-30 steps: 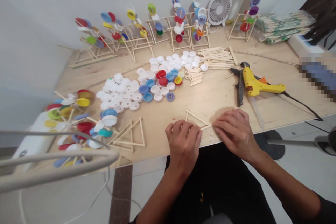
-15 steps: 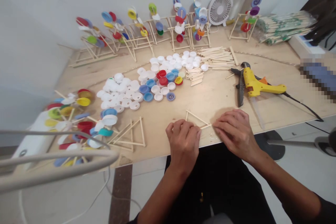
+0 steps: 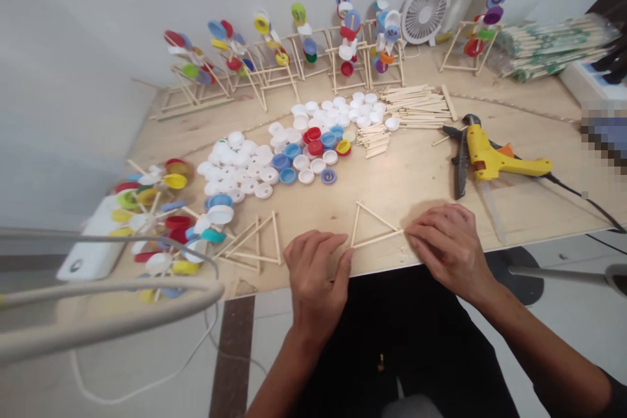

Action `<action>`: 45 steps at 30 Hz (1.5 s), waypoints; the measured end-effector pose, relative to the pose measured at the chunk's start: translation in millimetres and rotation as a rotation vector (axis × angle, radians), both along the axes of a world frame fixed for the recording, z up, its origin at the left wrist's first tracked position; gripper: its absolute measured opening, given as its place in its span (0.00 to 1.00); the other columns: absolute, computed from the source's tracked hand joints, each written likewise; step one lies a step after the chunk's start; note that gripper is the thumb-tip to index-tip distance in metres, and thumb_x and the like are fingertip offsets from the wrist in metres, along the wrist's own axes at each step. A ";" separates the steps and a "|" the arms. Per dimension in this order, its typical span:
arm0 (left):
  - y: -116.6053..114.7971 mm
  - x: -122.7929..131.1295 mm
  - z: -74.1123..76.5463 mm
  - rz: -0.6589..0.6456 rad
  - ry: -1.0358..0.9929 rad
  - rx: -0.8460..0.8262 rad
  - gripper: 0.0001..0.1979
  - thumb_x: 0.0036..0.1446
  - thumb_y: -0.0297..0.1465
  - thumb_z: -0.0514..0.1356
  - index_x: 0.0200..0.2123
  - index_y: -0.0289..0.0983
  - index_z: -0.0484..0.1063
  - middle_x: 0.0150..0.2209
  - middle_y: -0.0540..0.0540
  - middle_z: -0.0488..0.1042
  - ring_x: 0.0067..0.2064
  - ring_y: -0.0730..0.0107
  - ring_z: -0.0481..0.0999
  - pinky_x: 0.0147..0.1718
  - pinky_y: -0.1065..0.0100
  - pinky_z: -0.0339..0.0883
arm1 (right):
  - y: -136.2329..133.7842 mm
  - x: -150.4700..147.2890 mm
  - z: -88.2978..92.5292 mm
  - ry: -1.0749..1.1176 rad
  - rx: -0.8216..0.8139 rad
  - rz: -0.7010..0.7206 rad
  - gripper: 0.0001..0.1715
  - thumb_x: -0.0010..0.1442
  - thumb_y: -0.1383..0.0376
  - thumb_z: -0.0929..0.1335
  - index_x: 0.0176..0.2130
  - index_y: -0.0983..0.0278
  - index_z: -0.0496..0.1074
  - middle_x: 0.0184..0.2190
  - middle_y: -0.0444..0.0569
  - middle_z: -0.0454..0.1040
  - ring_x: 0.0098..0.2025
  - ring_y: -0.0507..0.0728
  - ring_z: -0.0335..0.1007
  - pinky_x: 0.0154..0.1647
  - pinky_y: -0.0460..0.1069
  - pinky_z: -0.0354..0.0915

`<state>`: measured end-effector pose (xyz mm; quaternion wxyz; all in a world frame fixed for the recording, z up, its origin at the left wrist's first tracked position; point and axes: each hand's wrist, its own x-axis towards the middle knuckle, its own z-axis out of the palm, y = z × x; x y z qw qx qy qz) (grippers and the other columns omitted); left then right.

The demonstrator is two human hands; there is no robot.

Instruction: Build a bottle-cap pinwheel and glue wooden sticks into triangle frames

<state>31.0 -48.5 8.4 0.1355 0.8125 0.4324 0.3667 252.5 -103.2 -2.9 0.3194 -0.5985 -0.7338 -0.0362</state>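
A triangle of thin wooden sticks (image 3: 376, 237) lies flat near the front edge of the table. At its right corner my right hand (image 3: 448, 241) is closed, the fingertips pinching the stick end. My left hand (image 3: 316, 271) is at the left corner, thumb and forefinger a little apart on either side of it; whether they touch the sticks is hard to tell. To the left of that hand lie more joined stick frames (image 3: 267, 241). A yellow and black glue gun (image 3: 490, 153) rests beyond my right hand.
White bottle caps (image 3: 235, 160) and coloured caps (image 3: 315, 147) spread over the middle, beside loose sticks (image 3: 416, 108). Cap wheels on stick stands (image 3: 347, 52) line the back, near a small fan (image 3: 425, 13). Finished cap wheels (image 3: 171, 228) and a blurred pale cable (image 3: 147, 304) are at left.
My left hand has moved left along the triangle to its corner, its thumb and forefinger parting, so more of the near stick shows. My right hand stays at the right corner. The view shifted slightly.
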 end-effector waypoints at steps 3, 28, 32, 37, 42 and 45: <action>-2.2 -14.8 -2.3 -0.009 0.044 -0.067 0.06 0.55 0.26 0.58 0.38 0.38 0.69 0.35 0.46 0.73 0.41 0.62 0.69 0.43 0.58 0.60 | 0.6 -0.1 0.0 -0.004 0.001 0.000 0.07 0.54 0.70 0.70 0.37 0.62 0.72 0.33 0.46 0.75 0.41 0.56 0.68 0.51 0.59 0.56; -0.8 -8.1 -9.9 -0.072 0.070 -0.098 0.05 0.56 0.25 0.57 0.31 0.39 0.71 0.30 0.48 0.72 0.37 0.66 0.69 0.41 0.59 0.57 | 7.0 -20.8 7.1 -0.008 0.023 0.087 0.08 0.55 0.71 0.68 0.37 0.61 0.73 0.35 0.46 0.75 0.43 0.56 0.68 0.50 0.59 0.56; -0.7 -8.1 -9.7 -0.069 0.079 -0.087 0.05 0.56 0.25 0.57 0.31 0.39 0.71 0.30 0.48 0.72 0.36 0.65 0.69 0.41 0.59 0.57 | 13.7 -33.5 9.8 -0.036 -0.006 0.106 0.07 0.57 0.72 0.67 0.36 0.61 0.73 0.34 0.45 0.75 0.44 0.56 0.67 0.52 0.59 0.54; -0.4 -8.1 -11.5 -0.064 0.068 -0.070 0.05 0.56 0.25 0.57 0.30 0.39 0.72 0.29 0.48 0.72 0.36 0.66 0.69 0.41 0.59 0.58 | 17.7 -36.2 8.6 -0.042 -0.029 0.119 0.09 0.58 0.72 0.65 0.34 0.61 0.74 0.32 0.45 0.75 0.42 0.55 0.66 0.53 0.59 0.53; -0.6 -7.7 -11.8 -0.065 0.055 -0.060 0.06 0.56 0.25 0.57 0.29 0.39 0.71 0.28 0.49 0.72 0.35 0.66 0.69 0.41 0.59 0.58 | 17.7 -35.8 7.7 -0.048 -0.033 0.118 0.11 0.58 0.74 0.65 0.34 0.61 0.73 0.32 0.45 0.75 0.42 0.55 0.66 0.53 0.58 0.52; -0.6 -7.8 -12.6 -0.061 0.048 -0.054 0.06 0.56 0.25 0.57 0.28 0.39 0.71 0.28 0.49 0.73 0.35 0.66 0.69 0.41 0.59 0.58 | 18.0 -36.1 7.7 -0.047 -0.029 0.122 0.10 0.58 0.74 0.64 0.35 0.61 0.73 0.31 0.44 0.74 0.42 0.54 0.65 0.53 0.58 0.51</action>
